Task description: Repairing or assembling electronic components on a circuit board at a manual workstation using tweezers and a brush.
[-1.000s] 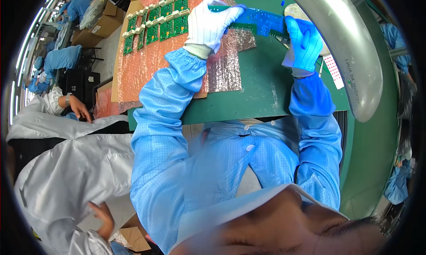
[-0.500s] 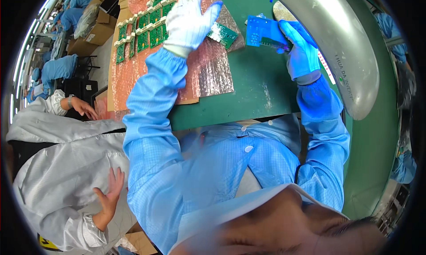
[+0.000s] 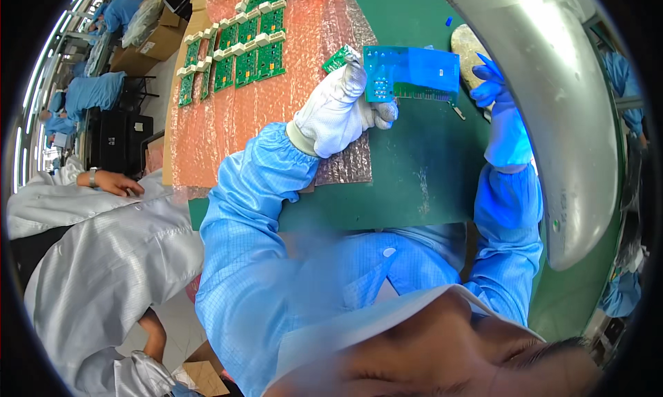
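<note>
I see the green mat [image 3: 421,183] running from the sheet of pink bubble wrap [image 3: 228,120] on my left to a big curved grey metal housing [image 3: 552,120] that walls off the right side. The bare stretch of mat just below the hands is the only open room; the near edge of the table sits close to my blue sleeves.

On the bubble wrap I count about ten green boards [image 3: 242,51] laid in rows, though the far ones bend into the rim and I cannot count them surely. One small green board [image 3: 337,58] sits at the left hand, and one larger blue board [image 3: 414,76] is held up over the mat.

My left hand [image 3: 338,114], in a white glove, is closed on the blue board's left edge, wrist bent upward, forearm coming in diagonally. My right hand [image 3: 501,120], in a blue glove, rises near the board's right end, fingers pointing up; I cannot tell if it grips anything.
</note>
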Action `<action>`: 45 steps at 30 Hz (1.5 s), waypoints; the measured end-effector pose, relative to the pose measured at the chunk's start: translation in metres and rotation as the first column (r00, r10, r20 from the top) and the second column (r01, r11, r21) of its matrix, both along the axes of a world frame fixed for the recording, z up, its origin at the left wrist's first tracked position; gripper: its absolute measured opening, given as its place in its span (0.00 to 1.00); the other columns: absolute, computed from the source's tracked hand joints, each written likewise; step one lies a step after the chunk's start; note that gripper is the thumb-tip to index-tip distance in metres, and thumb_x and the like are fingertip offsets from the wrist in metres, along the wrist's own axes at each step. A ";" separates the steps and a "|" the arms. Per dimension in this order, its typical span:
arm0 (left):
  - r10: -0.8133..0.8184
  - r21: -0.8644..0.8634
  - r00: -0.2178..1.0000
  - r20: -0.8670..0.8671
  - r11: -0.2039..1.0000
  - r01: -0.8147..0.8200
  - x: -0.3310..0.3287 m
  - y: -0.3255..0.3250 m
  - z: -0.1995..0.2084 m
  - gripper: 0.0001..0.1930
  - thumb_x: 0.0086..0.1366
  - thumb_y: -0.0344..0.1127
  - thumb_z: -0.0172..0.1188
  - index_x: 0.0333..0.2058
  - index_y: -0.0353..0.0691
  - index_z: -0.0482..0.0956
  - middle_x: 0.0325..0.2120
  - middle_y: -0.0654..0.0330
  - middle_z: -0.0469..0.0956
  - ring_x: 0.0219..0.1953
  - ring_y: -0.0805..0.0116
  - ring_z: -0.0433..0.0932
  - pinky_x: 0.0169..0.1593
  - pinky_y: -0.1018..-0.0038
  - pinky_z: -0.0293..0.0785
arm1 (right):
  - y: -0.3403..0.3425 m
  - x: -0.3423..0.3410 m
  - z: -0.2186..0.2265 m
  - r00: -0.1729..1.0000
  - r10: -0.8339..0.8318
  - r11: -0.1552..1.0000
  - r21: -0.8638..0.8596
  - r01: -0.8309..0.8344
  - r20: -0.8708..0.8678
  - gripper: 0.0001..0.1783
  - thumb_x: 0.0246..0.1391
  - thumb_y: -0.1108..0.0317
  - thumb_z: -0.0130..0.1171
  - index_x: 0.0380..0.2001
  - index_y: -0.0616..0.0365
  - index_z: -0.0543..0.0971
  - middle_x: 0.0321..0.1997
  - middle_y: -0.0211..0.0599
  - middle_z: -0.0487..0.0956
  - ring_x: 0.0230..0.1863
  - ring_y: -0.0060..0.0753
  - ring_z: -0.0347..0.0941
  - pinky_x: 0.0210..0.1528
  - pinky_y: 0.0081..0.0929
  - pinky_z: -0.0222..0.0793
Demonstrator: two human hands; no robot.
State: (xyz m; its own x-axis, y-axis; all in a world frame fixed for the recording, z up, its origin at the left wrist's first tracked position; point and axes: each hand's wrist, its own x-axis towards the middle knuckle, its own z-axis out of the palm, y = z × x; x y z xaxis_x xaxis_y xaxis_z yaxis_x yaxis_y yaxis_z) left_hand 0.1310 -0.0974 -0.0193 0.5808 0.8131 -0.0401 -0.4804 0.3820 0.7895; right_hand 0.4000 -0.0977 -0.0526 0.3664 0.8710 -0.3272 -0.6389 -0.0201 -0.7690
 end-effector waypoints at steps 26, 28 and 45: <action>0.043 0.116 0.997 0.058 0.992 -0.050 0.029 -0.074 0.009 0.37 0.60 0.63 0.58 0.57 0.38 0.67 0.42 0.57 0.77 0.32 0.67 0.76 0.37 0.69 0.73 | -0.092 0.011 0.007 0.905 -0.040 0.800 0.556 -0.225 0.424 0.20 0.61 0.58 0.56 0.49 0.60 0.80 0.45 0.37 0.80 0.45 0.30 0.74 0.47 0.31 0.68; 0.036 0.092 0.997 0.064 0.995 -0.042 0.031 -0.085 0.002 0.37 0.60 0.63 0.58 0.57 0.39 0.67 0.42 0.57 0.77 0.32 0.67 0.76 0.37 0.69 0.73 | -0.105 0.017 -0.005 0.920 0.015 0.783 0.568 -0.254 0.391 0.20 0.62 0.57 0.55 0.50 0.60 0.80 0.45 0.37 0.80 0.45 0.29 0.74 0.47 0.31 0.69; 0.063 0.105 0.997 0.043 0.992 -0.067 0.038 -0.035 0.022 0.41 0.57 0.65 0.60 0.59 0.39 0.65 0.43 0.58 0.78 0.31 0.67 0.76 0.36 0.70 0.73 | -0.055 0.004 0.042 0.849 -0.052 0.967 0.240 -0.089 0.526 0.20 0.65 0.56 0.51 0.52 0.59 0.77 0.42 0.38 0.80 0.39 0.29 0.74 0.38 0.29 0.69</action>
State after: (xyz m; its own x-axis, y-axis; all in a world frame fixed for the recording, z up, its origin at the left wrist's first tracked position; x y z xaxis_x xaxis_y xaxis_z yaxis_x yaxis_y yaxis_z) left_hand 0.1694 -0.1324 0.0024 0.5261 0.8475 0.0706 -0.5334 0.2642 0.8035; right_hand 0.4038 -0.1525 -0.0102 0.4041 0.9047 0.1347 -0.1393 0.2064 -0.9685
